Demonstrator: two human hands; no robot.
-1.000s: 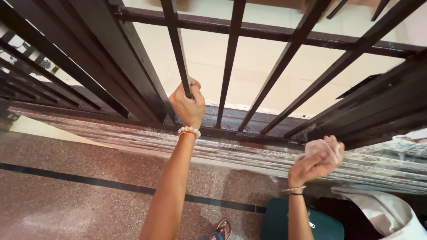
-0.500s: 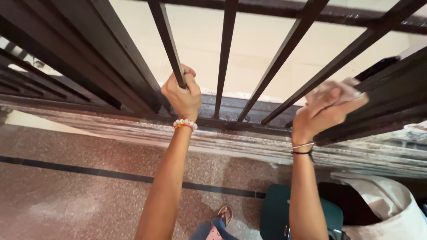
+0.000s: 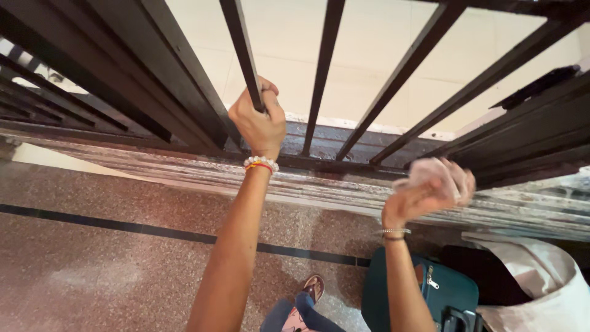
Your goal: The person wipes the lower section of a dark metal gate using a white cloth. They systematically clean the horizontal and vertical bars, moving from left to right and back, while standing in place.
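L hand (image 3: 258,126) grip closed round dark gate bar (image 3: 244,55). R hand (image 3: 424,200) grip bunched on pale cloth (image 3: 430,175), just below bars, above stone sill (image 3: 307,190). Sill looks streaky; wiping prob unfinished.

Speckled reddish floor (image 3: 92,270) with a dark stripe — pale, perhaps tiled, wall (image 3: 369,80) beyond.

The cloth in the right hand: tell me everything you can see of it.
The cloth is a small, pale pinkish rag, crumpled into a loose wad and blurred by motion. It looks soft and thin, like worn fabric. The right hand grips it with fingers curled around it, holding it raised in front of the weathered sill, below the dark metal bars. Whether it touches the sill cannot be told. Only the hand clearly touches it.
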